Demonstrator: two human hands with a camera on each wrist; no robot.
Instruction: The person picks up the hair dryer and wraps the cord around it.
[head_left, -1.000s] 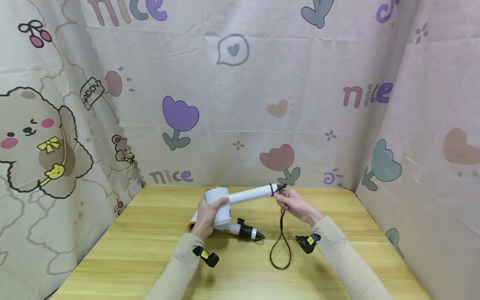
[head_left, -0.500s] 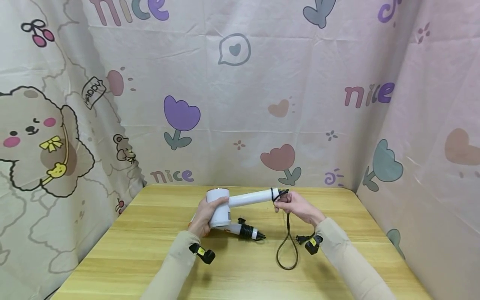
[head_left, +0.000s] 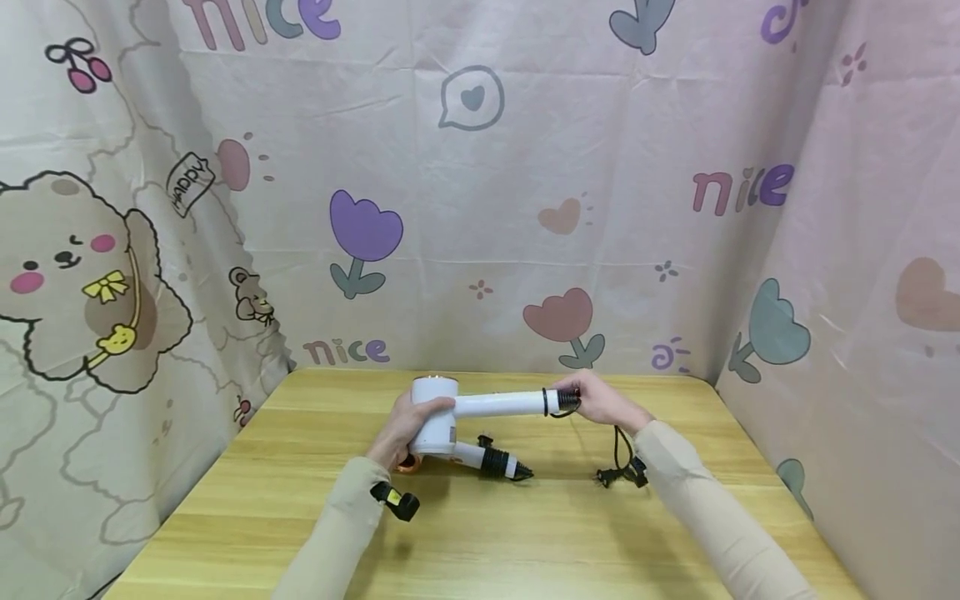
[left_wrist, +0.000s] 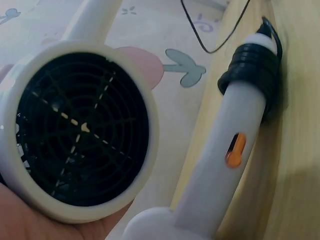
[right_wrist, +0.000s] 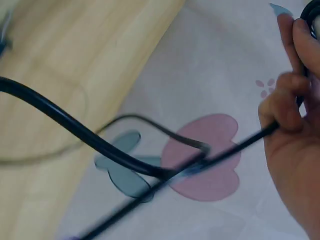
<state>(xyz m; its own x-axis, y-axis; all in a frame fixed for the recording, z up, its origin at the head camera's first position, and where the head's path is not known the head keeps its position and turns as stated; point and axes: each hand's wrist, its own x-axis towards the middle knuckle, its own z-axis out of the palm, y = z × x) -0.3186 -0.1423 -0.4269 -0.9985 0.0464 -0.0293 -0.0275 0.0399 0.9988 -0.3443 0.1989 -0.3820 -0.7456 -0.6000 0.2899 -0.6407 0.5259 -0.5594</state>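
My left hand (head_left: 399,427) grips the barrel of a white hair dryer (head_left: 433,421), held above the table with its handle pointing right. The dryer's dark round grille (left_wrist: 82,130) faces the left wrist camera. At the handle's end, my right hand (head_left: 603,402) pinches the black cord (right_wrist: 250,142), one turn of which circles the handle. Below that hand hangs the cord's plug (head_left: 604,477). Beneath the held dryer lies a second white hair dryer (head_left: 468,455), partly hidden, with its cord (left_wrist: 250,70) wound round the handle. An orange switch (left_wrist: 234,157) shows on that handle.
The wooden table (head_left: 480,542) spreads under both hands. A patterned cloth (head_left: 480,208) hangs behind it and along both sides. Black wrist cameras (head_left: 395,500) sit on the sleeves.
My right hand has moved slightly right and round behind the handle's end, carrying the cord. The long hanging cord loop has been drawn up. The held dryer's handle has tipped down nearly level.
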